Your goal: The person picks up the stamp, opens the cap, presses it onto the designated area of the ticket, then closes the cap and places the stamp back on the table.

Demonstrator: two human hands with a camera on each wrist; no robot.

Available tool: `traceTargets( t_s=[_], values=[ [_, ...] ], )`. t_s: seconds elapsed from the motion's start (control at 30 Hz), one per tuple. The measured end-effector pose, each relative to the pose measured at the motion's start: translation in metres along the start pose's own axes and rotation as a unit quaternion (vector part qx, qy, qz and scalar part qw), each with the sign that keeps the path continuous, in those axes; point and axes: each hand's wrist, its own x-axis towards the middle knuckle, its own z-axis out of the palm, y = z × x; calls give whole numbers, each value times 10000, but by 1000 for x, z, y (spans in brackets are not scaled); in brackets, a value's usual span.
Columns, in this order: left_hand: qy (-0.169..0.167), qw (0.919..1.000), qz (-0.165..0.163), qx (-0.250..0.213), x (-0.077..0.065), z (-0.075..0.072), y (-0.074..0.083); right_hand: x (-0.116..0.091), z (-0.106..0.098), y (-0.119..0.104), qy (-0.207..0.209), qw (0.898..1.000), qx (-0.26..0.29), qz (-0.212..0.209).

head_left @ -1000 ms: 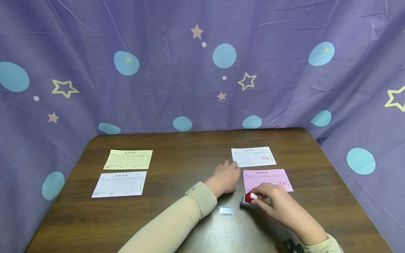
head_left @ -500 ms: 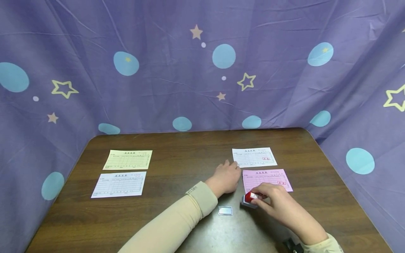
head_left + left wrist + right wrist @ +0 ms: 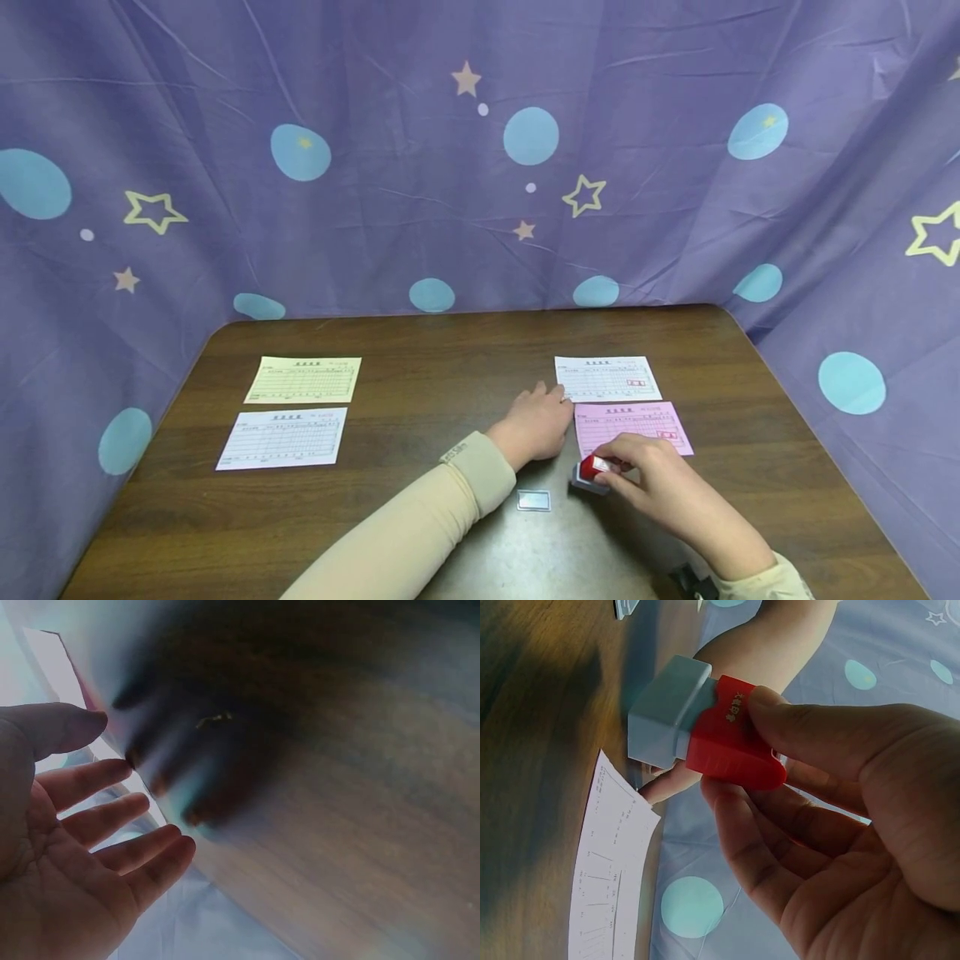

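My right hand (image 3: 660,483) pinches a stamp with a red handle (image 3: 739,735) and a grey base (image 3: 667,712) between thumb and fingers. The stamp is held above the table, by the near edge of a pink form (image 3: 626,423) that bears a red stamped box. My left hand (image 3: 532,421) lies palm down with relaxed fingers, its fingertips at the left edge of a white form (image 3: 607,379) that also carries a red box. In the left wrist view, the fingers (image 3: 105,821) are spread and hold nothing. The white form lies just behind the pink one.
A small silver-framed rectangle (image 3: 534,500) lies on the brown wooden table (image 3: 420,358), nearer than my left hand. On the left side are a yellow form (image 3: 303,380) and another white form (image 3: 282,438). A purple curtain (image 3: 390,167) surrounds the table's back and sides.
The right-hand white form has slid a little nearer and to the right, up to the pink form's far edge, with my left fingertips at it. My right hand and the stamp have stayed put.
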Motion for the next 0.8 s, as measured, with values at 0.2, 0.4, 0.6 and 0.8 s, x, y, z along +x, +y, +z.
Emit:
traceTargets(
  t_s=[0.2, 0.4, 0.6, 0.8],
  values=[
    [110, 9999, -2, -82, -7, -3, -4, 0, 0, 0, 18, 10000, -44, -28],
    [453, 9989, 120, -39, -22, -3, -7, 2, 0, 0, 82, 9999, -84, -56],
    [618, 9981, 63, -25, -51, -5, -7, 2, 0, -3, 23, 10000, -47, -29],
    [918, 9956, 143, 78, -81, -5, -12, 3, 0, -5, 41, 9999, -82, -52]
  ],
)
